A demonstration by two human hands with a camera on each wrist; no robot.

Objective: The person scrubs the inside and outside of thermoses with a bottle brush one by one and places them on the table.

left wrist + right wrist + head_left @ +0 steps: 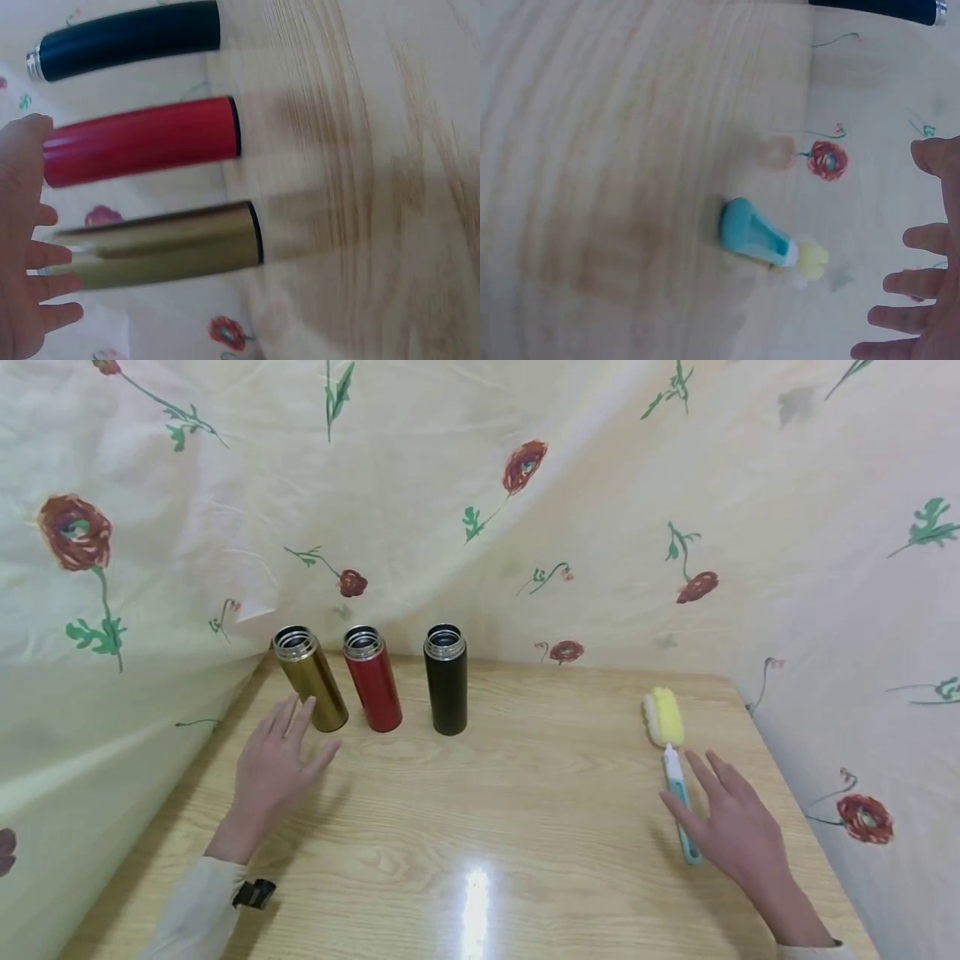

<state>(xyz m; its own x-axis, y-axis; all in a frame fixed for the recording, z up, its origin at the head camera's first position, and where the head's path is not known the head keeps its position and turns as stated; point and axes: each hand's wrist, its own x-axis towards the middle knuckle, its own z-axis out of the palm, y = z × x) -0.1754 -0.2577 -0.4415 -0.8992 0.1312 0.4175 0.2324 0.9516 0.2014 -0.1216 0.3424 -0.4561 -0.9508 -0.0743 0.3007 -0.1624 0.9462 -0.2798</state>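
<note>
Now | hands point(273, 768) point(738, 831) spread, holding nothing | gold point(310, 678), red point(372, 679), black flasks point(446, 680) uncapped

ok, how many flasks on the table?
3, upright and uncapped in a row along the back edge: gold flask on the left, just past the left hand; red flask in the middle; black flask on the right. None looks hidden.

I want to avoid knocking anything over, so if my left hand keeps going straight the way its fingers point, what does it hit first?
Probably the gold bottle. The left hand is open, fingers aimed up the table, fingertips right at its lower part. The red bottle stands just beyond to the right. Whether they already touch is unclear.
</note>
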